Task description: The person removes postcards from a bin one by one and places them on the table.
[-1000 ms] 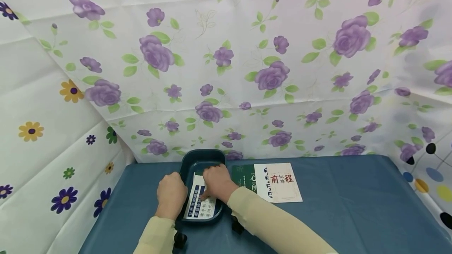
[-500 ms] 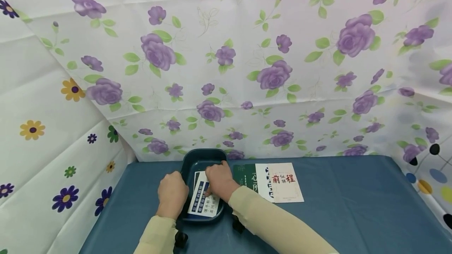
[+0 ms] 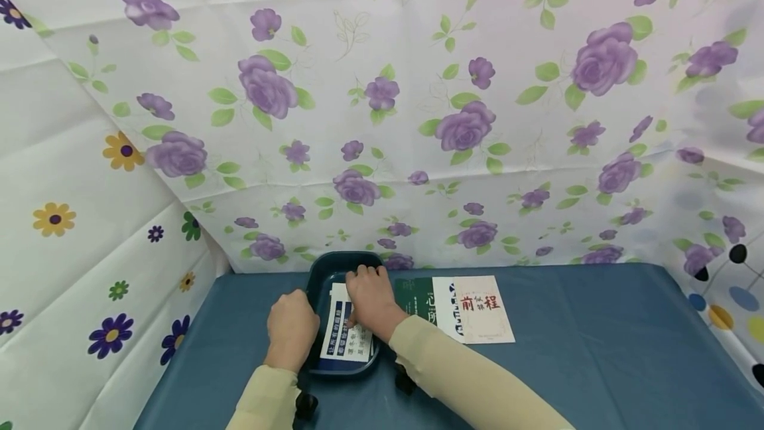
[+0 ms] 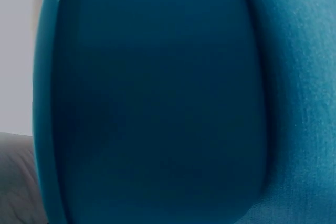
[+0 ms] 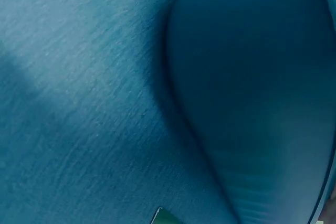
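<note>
A dark blue-green tray (image 3: 345,257) with rounded corners stands at the left part of the table. My left hand (image 3: 292,324), fingers curled, holds the tray's left rim; its fingertips are hidden. In the tray lie printed cards, on top a white card (image 3: 341,334) with dark blue text blocks, above a navy card (image 3: 340,365). My right hand (image 3: 373,300) reaches over the right rim and pinches the white card at its right side, thumb on its face. The left wrist view is filled by the tray's outer wall (image 4: 157,103), with part of the left hand (image 4: 20,182) at its edge.
Right of the tray, a green card (image 3: 414,297), a white card (image 3: 444,304) and a cream card (image 3: 483,310) with red characters lie overlapping on the blue tablecloth (image 3: 573,350). A floral curtain (image 3: 382,151) rises behind the table.
The white card has shifted slightly within the tray under my right hand, uncovering the navy card below it. My right fingers have drawn closer together. The left hand stays on the rim.
</note>
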Tool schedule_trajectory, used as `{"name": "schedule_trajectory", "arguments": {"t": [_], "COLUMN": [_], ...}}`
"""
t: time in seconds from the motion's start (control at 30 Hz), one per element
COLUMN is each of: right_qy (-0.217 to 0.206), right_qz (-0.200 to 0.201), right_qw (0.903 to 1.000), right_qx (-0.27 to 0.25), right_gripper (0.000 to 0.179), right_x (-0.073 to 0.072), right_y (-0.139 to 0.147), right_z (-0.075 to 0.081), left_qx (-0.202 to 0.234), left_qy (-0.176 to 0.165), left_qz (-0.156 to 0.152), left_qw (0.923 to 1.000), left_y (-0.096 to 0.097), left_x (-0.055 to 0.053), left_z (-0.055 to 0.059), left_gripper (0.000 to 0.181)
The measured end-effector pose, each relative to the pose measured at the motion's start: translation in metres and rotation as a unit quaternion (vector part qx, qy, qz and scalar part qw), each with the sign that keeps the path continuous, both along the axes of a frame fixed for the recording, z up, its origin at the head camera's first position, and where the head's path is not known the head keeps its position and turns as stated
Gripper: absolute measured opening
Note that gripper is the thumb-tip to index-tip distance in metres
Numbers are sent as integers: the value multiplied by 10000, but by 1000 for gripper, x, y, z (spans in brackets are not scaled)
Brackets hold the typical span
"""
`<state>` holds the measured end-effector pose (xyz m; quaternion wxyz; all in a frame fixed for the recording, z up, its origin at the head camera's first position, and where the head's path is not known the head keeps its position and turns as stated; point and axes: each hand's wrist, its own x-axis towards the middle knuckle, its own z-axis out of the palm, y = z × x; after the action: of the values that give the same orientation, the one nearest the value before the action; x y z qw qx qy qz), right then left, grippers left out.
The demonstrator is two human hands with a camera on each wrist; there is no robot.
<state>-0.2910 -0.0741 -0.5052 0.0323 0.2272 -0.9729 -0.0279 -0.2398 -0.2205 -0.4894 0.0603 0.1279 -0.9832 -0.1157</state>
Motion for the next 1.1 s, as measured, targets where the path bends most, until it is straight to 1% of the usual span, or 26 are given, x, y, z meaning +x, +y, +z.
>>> {"name": "schedule_trajectory", "arguments": {"t": [0.13,0.23,0.33,0.53,0.67,0.77,0.87,1.03,1.1], "right_qy": [129,-53,-258,-330,-505,-680,-891,-1370,-1414], "right_qz": [153,279,392,475,555,587,522,362,355], "right_qw": [9997,9988,9973,9958,9930,9897,9860,9735,9704], "right_qx": [-130,-388,-570,-703,-914,-1112,-1313,-1794,-1927], "right_gripper": [86,85,79,61,51,45,38,32,32], "right_x": [0,1,4,7,7,7,7,6,6], "right_y": [1,1,0,4,9,12,15,20,22], "right_z": [0,3,8,12,14,18,21,26,27], "left_qx": [28,44,29,-10,-37,-52,-67,-69,-45], "left_qy": [-21,-89,-142,-50,0,46,86,99,89], "left_qz": [-31,-45,-38,-54,-100,-103,-130,-122,-97], "left_qw": [10000,9999,9999,10000,9999,9999,9999,9999,9999], "left_y": [0,1,2,2,2,2,3,2,2], "left_x": [0,-1,-1,0,1,1,0,0,1], "left_z": [0,2,3,3,2,2,1,-1,-1], "left_gripper": [12,14,16,14,13,13,12,11,10]}}
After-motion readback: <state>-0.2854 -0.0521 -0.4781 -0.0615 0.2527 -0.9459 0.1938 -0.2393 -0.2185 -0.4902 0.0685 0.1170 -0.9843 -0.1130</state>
